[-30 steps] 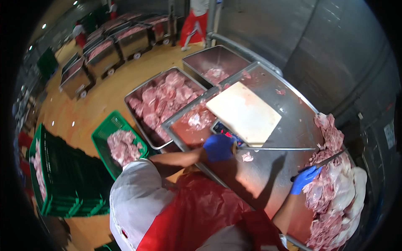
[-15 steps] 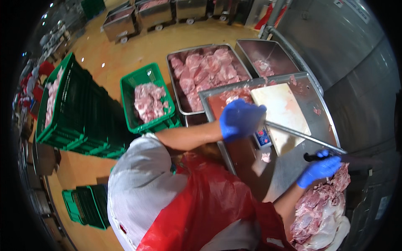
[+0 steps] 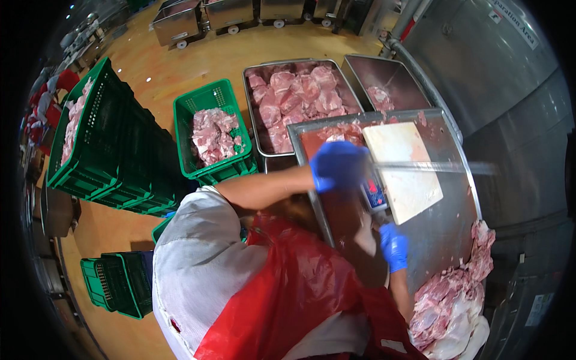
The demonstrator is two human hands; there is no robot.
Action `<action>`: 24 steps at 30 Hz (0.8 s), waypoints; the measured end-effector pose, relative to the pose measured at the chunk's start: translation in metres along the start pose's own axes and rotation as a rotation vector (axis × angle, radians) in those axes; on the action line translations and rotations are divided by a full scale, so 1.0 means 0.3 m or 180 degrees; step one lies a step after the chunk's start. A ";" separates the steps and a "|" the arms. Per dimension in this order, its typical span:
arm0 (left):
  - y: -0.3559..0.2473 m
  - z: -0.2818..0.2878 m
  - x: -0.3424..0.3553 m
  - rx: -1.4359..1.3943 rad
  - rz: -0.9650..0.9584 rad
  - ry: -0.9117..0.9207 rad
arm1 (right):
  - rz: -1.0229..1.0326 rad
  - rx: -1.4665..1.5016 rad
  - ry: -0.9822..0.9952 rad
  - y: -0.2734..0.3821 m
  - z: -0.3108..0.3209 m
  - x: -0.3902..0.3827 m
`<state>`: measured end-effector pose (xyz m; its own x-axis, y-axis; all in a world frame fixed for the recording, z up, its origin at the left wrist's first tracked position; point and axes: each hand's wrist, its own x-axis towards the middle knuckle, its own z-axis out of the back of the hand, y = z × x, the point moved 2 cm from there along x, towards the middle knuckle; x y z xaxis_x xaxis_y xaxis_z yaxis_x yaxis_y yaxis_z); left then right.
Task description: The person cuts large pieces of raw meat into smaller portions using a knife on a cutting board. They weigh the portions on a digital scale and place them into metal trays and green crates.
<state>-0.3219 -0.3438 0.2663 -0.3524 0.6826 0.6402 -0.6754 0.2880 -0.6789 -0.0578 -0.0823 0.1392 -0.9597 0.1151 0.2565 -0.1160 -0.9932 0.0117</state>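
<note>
My left hand, in a blue glove, grips a long steel honing rod, blurred over the white cutting board. Below the board, my gloved right hand is closed on what seems to be the knife, its blade smeared by motion. A small blue scale lies beside the board on the steel table. Raw meat and pale skin are heaped at the table's lower right.
A steel bin of meat pieces, another bin and a green crate of meat adjoin the table. Stacked crates stand left; more crates below. Wheeled bins, co-workers and a steel wall surround the area.
The view has swung leftward since a second ago. My left hand has raised the rod, which now swings nearly horizontal. My right hand has moved inward from the meat pile to below the board.
</note>
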 end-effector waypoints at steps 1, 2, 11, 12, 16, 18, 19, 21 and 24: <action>0.062 0.028 -0.037 -0.0883 -0.0255 -0.0132 | -0.0314 0.0522 0.1012 0.069 -0.037 -0.083; 0.089 0.034 -0.022 -0.1175 0.0689 0.0134 | -0.0372 0.1001 0.0226 0.064 -0.080 -0.162; -0.015 -0.306 -0.192 -0.2189 -0.0046 0.1947 | 0.0256 0.0804 -0.1437 0.336 0.251 0.146; -0.035 -0.301 -0.175 -0.1828 -0.0760 0.1919 | -0.0552 0.0974 -0.1619 0.147 0.180 0.073; -0.046 -0.256 -0.178 -0.1997 -0.0173 0.1973 | -0.2268 0.1686 -0.2253 -0.099 0.083 -0.052; -0.046 -0.289 -0.214 -0.2412 0.0931 0.2116 | -0.1815 0.1750 -0.2287 0.036 0.020 -0.024; -0.046 -0.317 -0.211 -0.2505 0.1243 0.2210 | -0.1556 0.2072 -0.2067 0.102 -0.036 -0.020; -0.028 -0.302 -0.137 -0.2076 0.0638 0.2362 | -0.1418 0.2717 -0.1955 0.044 -0.189 -0.028; -0.016 -0.212 -0.148 -0.0604 -0.0240 0.2019 | -0.2356 0.1779 -0.2429 -0.178 0.091 -0.004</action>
<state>-0.2618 -0.3328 0.2183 0.1800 0.9022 0.3920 -0.5370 0.4240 -0.7293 -0.0436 -0.0298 0.1645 -0.2862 0.8081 0.5148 -0.2669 -0.5833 0.7672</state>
